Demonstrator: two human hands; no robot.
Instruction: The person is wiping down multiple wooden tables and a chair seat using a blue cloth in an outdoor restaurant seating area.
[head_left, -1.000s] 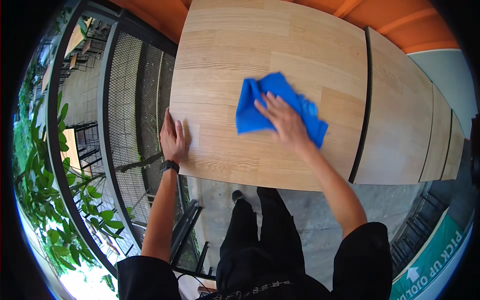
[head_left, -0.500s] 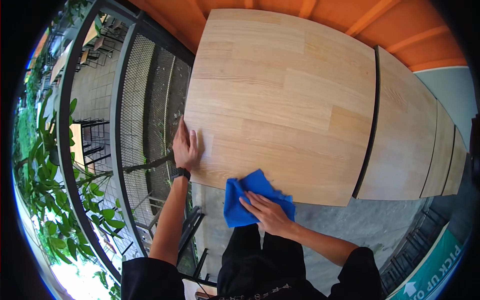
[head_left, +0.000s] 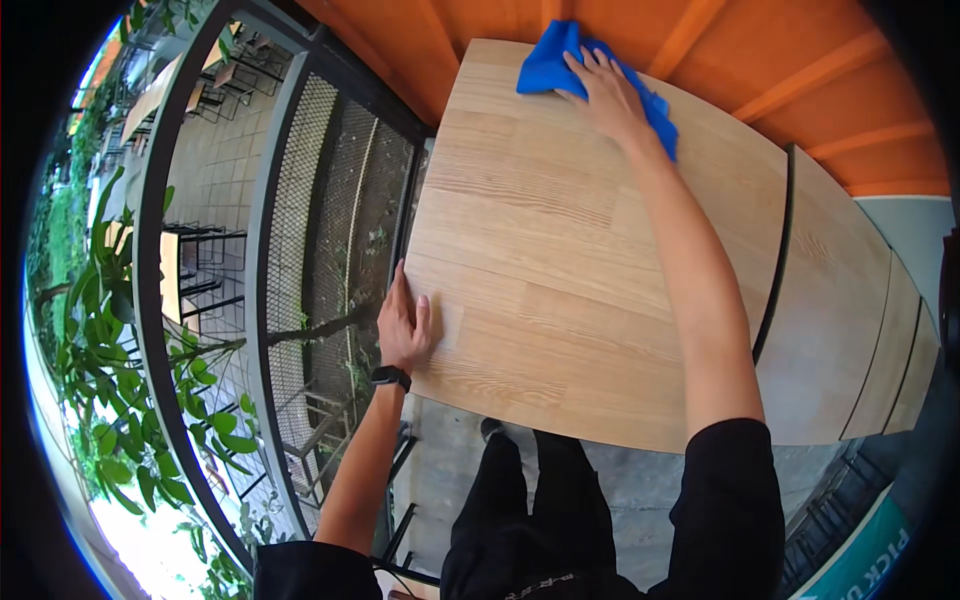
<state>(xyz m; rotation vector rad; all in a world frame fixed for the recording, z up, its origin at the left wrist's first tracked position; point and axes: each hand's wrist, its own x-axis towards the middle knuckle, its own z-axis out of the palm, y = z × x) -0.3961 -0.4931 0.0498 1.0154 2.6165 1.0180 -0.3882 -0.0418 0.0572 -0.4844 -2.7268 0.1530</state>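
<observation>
A blue cloth [head_left: 556, 62] lies bunched over the far edge of the wooden tabletop [head_left: 520, 270], part of it draping to the right beneath my wrist. My right hand [head_left: 610, 95] presses down on the cloth and holds it against the wood, arm stretched forward across the table. At the table's left edge, near its front corner, my left hand [head_left: 403, 330] rests with fingers extended and thumb apart, holding nothing. A black watch [head_left: 390, 377] is on my left wrist.
Orange ribbed wall [head_left: 640, 30] borders the table's far side. To the left run a dark metal frame with mesh [head_left: 300, 150] and leafy branches [head_left: 110, 350]. More wooden tabletops [head_left: 830, 330] continue on the right past a narrow gap. A green sign [head_left: 860, 550] stands at lower right.
My right hand has carried the blue cloth from the table's near edge to its far edge. My left hand stays at the left edge; the whole view has shifted slightly.
</observation>
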